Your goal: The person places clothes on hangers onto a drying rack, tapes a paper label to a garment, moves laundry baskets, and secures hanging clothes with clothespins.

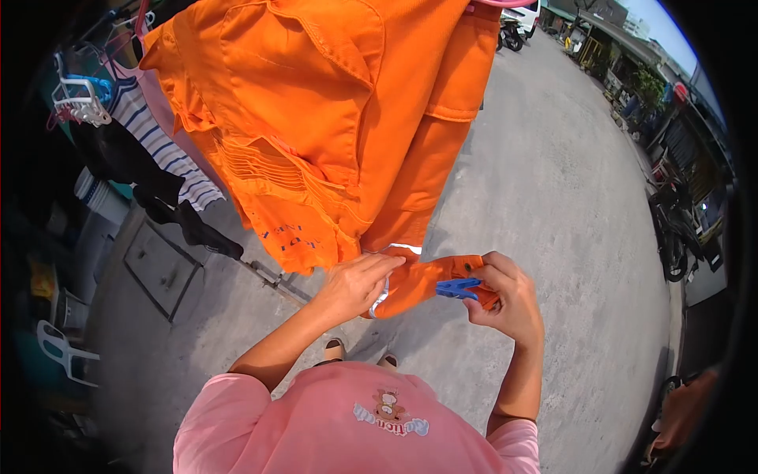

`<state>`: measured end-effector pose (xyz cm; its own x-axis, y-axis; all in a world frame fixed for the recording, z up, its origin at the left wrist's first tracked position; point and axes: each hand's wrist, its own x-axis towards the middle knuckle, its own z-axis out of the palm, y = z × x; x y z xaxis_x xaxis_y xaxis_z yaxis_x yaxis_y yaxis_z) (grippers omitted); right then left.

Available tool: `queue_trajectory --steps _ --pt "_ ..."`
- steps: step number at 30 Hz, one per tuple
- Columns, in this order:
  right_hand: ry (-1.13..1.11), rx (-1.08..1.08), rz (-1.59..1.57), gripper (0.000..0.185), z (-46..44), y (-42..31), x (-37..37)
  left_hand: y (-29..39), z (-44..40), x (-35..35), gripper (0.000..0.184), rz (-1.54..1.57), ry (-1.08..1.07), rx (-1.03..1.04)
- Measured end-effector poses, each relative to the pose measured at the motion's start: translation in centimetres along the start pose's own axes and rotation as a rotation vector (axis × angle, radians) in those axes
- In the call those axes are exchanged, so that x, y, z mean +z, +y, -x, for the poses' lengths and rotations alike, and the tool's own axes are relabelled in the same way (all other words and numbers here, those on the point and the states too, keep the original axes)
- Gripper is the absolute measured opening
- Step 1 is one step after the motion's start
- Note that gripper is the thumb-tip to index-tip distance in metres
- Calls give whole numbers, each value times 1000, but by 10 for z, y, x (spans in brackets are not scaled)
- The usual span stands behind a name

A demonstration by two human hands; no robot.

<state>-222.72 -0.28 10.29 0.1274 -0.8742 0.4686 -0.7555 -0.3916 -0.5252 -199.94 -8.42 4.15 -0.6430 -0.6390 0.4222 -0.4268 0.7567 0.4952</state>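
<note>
A bright orange garment (292, 103) with elastic gathers and dark blue lettering hangs in front of me. One orange sleeve (418, 278) with a silver reflective band stretches sideways between my two hands. My left hand (359, 286) is closed on the sleeve near the band, and its fingertips are partly hidden by the cloth. In my right hand (509, 299) a blue clothespin (458, 288) is pinched between thumb and fingers, pointing left. The buttoned cuff lies against the same fingers, beside the clothespin.
At left hang a striped cloth (162, 130), dark garments (126, 162) and a white clip hanger (79, 99). A white plastic chair (63, 347) stands lower left. Concrete pavement (553, 197) runs ahead; a motorcycle (673, 229) is parked at right.
</note>
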Motion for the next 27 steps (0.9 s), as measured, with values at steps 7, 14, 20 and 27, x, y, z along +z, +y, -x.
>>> queue_trajectory --steps 7,14,20,27 --pt "-43 -201 13 30 -11 -29 9 5 6 -55 30 -111 458 233" --pt "-93 -227 47 29 -21 -15 6 83 -51 -80 21 -462 218 639" --pt "-192 -264 121 24 -34 -15 6 103 -111 -66 29 -1376 -421 602" --pt "-204 -360 152 19 -43 -9 6 83 -135 -56 14 -1091 -736 462"
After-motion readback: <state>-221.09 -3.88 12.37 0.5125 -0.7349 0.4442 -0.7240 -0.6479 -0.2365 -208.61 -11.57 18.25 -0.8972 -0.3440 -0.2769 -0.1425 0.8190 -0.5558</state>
